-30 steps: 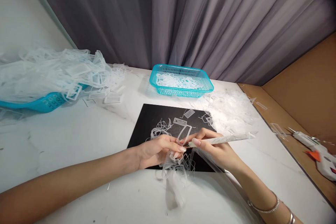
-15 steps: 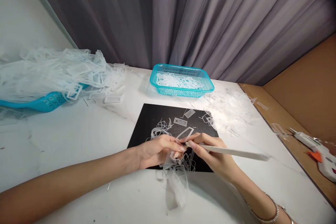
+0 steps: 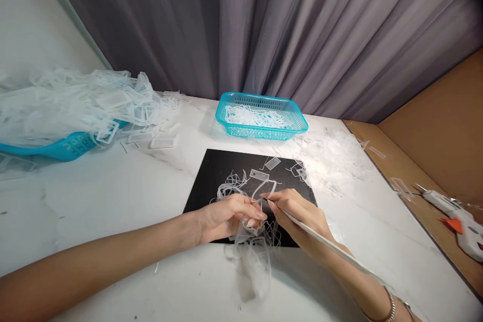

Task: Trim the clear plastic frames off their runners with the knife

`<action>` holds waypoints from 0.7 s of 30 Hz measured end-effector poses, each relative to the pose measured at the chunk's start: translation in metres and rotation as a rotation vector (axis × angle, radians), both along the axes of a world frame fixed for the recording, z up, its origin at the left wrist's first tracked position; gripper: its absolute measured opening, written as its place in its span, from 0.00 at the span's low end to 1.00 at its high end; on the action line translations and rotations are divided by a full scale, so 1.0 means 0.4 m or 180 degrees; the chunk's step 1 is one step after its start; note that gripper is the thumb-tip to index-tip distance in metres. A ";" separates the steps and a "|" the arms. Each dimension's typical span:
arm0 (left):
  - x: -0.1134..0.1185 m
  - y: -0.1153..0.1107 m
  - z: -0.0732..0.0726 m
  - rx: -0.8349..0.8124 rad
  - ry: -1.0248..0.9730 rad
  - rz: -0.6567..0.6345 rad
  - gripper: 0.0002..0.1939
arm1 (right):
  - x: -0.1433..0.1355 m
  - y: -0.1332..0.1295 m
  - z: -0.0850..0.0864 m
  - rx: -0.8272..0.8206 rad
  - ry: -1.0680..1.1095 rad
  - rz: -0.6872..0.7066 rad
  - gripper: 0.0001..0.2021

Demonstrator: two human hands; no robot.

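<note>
Nearest to me, a bunch of clear plastic hangs under the left hand, whose fingertips pinch a translucent frame above the black mat. The right hand grips firmly a slim white tool, its tip close to the frame. I judge this piece not yet finished. Behind it lie two small plates. Farther, the blue basket already holds many strips, yet at left a big untidy heap waits.
</note>
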State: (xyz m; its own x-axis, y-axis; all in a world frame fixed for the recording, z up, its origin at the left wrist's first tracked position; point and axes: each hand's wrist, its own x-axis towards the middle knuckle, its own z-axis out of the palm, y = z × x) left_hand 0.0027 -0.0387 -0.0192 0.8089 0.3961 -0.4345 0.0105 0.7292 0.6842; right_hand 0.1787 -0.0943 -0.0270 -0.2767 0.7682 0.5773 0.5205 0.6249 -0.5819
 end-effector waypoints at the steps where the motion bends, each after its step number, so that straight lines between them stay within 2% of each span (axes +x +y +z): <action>1: 0.000 0.000 0.001 -0.0012 0.0025 0.0017 0.10 | -0.001 0.000 0.001 -0.0012 0.0012 -0.0015 0.09; 6: 0.001 0.005 0.012 0.0034 0.0257 -0.0043 0.07 | 0.001 -0.002 0.010 -0.0162 -0.0085 -0.0053 0.10; 8: 0.000 0.007 0.017 0.0181 0.0296 -0.0185 0.08 | 0.008 -0.003 0.017 -0.0407 -0.0016 -0.0045 0.09; 11: -0.004 0.011 0.025 0.0472 0.0309 -0.0445 0.10 | 0.026 -0.001 0.031 -0.1220 0.0349 0.0113 0.08; 14: -0.011 0.019 0.042 0.0766 0.0371 -0.0694 0.06 | 0.049 0.007 0.043 -0.2052 0.0923 0.0291 0.09; 18: -0.018 0.026 0.080 0.1624 0.0499 -0.0908 0.16 | 0.064 0.016 0.049 -0.2423 0.1562 0.0461 0.10; 21: -0.016 0.024 0.097 0.2126 0.0664 -0.0733 0.24 | 0.059 0.018 0.050 -0.2465 0.1813 0.0532 0.10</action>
